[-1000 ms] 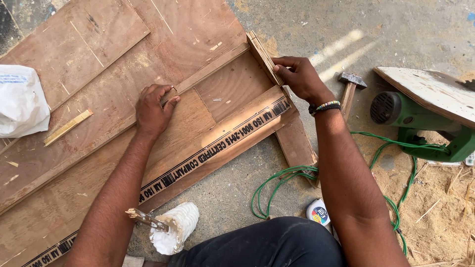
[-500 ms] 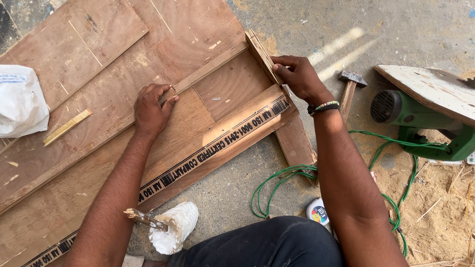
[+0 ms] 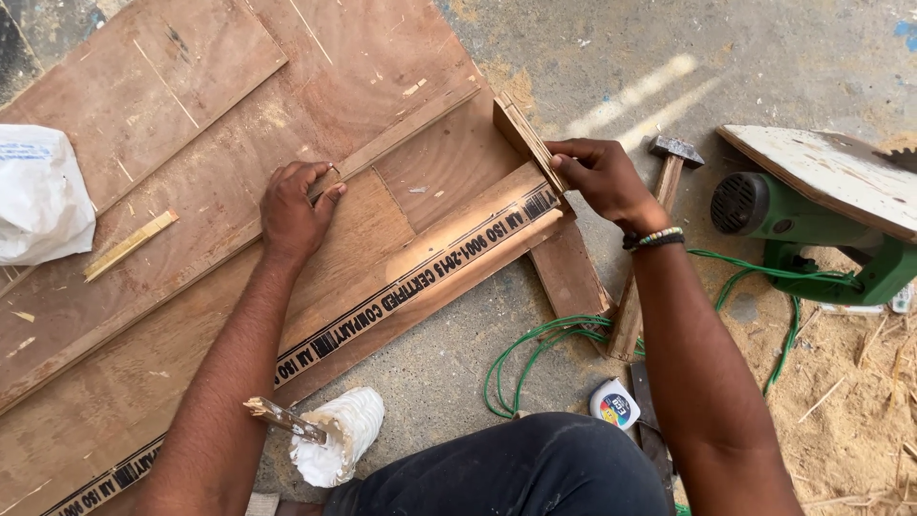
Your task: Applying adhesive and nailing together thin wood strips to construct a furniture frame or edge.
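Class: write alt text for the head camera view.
A person's left hand presses a plywood strip while the right hand grips an upright plywood piece, both on plywood sheets; a hammer and green saw lie nearby.

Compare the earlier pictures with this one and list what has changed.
Nothing has visibly moved. The left hand still presses on the thin wood strip, the right hand still grips the upright plywood piece. Hammer, green saw and cable lie as before.

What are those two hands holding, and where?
The right hand pinches the upright wooden strip near its lower end. The left hand presses the plywood panel at its upper corner.
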